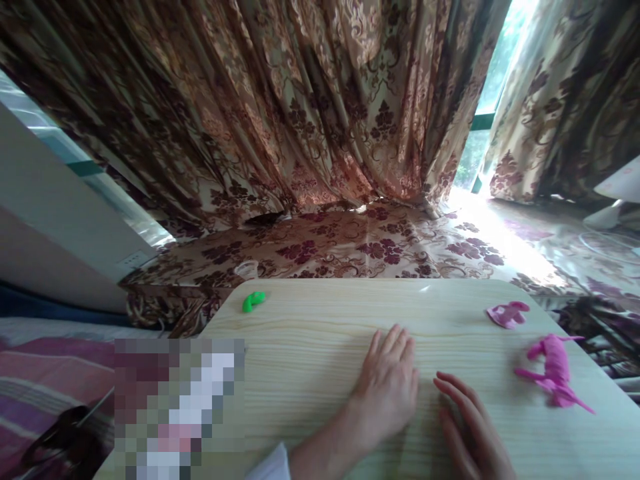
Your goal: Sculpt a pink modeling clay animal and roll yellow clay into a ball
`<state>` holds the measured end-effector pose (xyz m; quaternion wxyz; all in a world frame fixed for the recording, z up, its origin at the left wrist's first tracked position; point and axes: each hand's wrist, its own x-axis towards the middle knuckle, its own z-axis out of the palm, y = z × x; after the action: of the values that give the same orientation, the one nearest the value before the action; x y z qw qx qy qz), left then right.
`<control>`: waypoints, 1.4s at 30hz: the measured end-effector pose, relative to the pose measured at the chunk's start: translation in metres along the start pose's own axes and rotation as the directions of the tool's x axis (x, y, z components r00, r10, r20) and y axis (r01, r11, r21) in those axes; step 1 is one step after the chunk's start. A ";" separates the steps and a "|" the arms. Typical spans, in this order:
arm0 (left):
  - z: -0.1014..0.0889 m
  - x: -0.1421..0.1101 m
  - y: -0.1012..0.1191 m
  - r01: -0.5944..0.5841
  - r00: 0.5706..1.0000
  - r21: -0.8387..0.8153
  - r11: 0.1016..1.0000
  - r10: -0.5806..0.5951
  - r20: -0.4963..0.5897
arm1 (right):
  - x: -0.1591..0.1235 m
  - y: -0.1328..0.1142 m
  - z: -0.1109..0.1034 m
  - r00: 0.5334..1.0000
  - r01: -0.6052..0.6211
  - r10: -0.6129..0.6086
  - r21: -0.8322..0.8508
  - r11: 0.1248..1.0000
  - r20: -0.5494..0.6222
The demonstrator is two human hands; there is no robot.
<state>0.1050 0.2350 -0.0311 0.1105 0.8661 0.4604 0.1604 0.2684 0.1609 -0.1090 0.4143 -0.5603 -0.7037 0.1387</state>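
My left hand (389, 377) lies palm down near the middle of the light wooden table (320, 313), its fingers stretched forward. Whatever may be under the palm is hidden. Just to its right, my right hand (473, 427) is held on its side, fingers apart and slightly curved, with nothing seen in it. Nearest to the right hand is a bright pink figure (556, 370) with thin pointed ends, which looks like modelling clay. Behind it sits a smaller, paler pink shaped piece (509, 314). A curved green piece (253, 301) rests by the far left corner.
A clear plastic cup or lid (246, 269) stands beyond the table's far left corner, on a ledge covered in flowered cloth (340, 247). Patterned curtains (300, 100) hang behind. A white lamp (620, 187) is at far right. The lower left is pixelated.
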 end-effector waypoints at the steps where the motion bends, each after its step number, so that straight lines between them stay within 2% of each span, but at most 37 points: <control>1: -0.002 0.010 -0.006 0.062 0.998 0.010 0.998 -0.062 -0.012 | 0.000 0.000 0.000 1.000 0.003 -0.003 0.001 1.000 -0.006; 3: -0.007 0.012 -0.021 0.135 0.991 0.029 0.990 -0.135 -0.009 | 0.000 0.002 0.000 1.000 0.015 -0.015 0.005 1.000 -0.016; 5: -0.010 -0.010 -0.034 0.142 0.990 0.042 0.989 -0.142 0.008 | -0.001 0.004 0.000 0.999 0.034 -0.033 0.012 0.999 -0.018; 7: -0.009 -0.042 -0.038 0.065 0.996 0.053 0.996 -0.068 0.059 | -0.002 0.006 0.001 0.999 0.036 -0.036 0.021 0.999 -0.009; 9: -0.005 -0.067 -0.030 -0.044 0.993 0.072 0.996 0.036 0.114 | -0.003 0.006 0.002 1.000 0.022 -0.022 0.030 0.999 0.002; 10: -0.002 -0.071 -0.022 -0.085 0.989 0.072 0.994 0.076 0.123 | -0.003 0.005 0.002 1.000 0.012 -0.013 0.033 0.999 0.006; 11: 0.002 -0.069 -0.013 -0.116 0.986 0.064 0.991 0.107 0.127 | -0.002 0.004 0.002 1.000 0.006 -0.006 0.034 0.999 0.008; 13: 0.007 -0.049 0.003 -0.135 0.986 0.031 0.990 0.131 0.100 | -0.002 0.002 0.001 1.000 -0.001 0.001 0.032 0.999 0.004; 15: 0.008 -0.015 0.011 -0.068 0.997 0.010 0.998 0.068 0.031 | -0.001 0.000 0.000 1.000 -0.003 0.003 0.028 1.000 -0.004; 17: 0.004 0.013 0.004 0.031 0.999 0.001 1.000 -0.031 -0.009 | -0.001 0.000 0.000 1.000 -0.005 0.005 0.027 1.000 -0.016; 19: -0.002 0.020 -0.013 0.106 0.994 0.004 0.994 -0.105 -0.010 | -0.002 0.002 0.000 1.000 0.000 0.000 0.024 1.000 -0.028; 21: -0.007 0.001 -0.032 0.134 0.991 0.013 0.991 -0.134 0.003 | -0.003 0.006 0.001 1.000 0.017 -0.017 0.008 1.000 -0.024; 23: -0.008 -0.036 -0.046 0.112 0.992 0.033 0.993 -0.113 0.052 | -0.004 0.010 0.002 0.999 0.041 -0.041 -0.007 0.999 -0.006; 25: -0.006 -0.073 -0.048 0.061 0.995 0.066 0.996 -0.065 0.070 | -0.005 0.012 0.003 0.999 0.051 -0.051 -0.009 0.999 0.007; 27: -0.001 -0.092 -0.039 -0.038 0.994 0.085 0.996 0.029 0.102 | -0.004 0.012 0.003 0.999 0.037 -0.037 -0.005 0.999 0.016; 29: 0.004 -0.086 -0.022 -0.100 0.989 0.066 0.993 0.093 0.112 | -0.004 0.011 0.003 0.999 0.023 -0.023 -0.004 1.000 0.022; 31: 0.006 -0.057 -0.006 -0.138 0.987 0.008 0.990 0.137 0.089 | -0.003 0.008 0.003 0.999 0.025 -0.025 -0.002 1.000 0.021; 34: 0.002 -0.005 -0.001 -0.047 0.999 -0.024 0.999 0.047 -0.014 | -0.001 0.003 0.002 1.000 0.017 -0.017 0.006 1.000 0.005; 36: -0.005 0.011 -0.012 0.039 0.999 -0.026 0.999 -0.040 -0.035 | -0.001 0.000 0.002 1.000 0.002 -0.002 0.015 1.000 -0.004; 37: -0.008 0.009 -0.019 0.075 0.996 -0.022 0.997 -0.076 -0.037 | 0.000 -0.002 0.002 1.000 -0.006 0.007 0.021 1.000 -0.012; 39: -0.014 -0.012 -0.034 0.097 0.995 -0.017 0.995 -0.097 -0.032 | 0.000 -0.002 0.003 0.999 -0.019 0.021 0.034 0.999 -0.032; 42: -0.014 -0.063 -0.041 0.009 0.999 -0.032 0.999 -0.007 0.046 | -0.001 0.002 0.004 1.000 -0.002 0.003 0.033 0.999 -0.031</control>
<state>0.0351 0.2057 -0.0432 0.1357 0.8657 0.4586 0.1474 0.2670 0.1618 -0.1129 0.4340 -0.5564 -0.6942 0.1421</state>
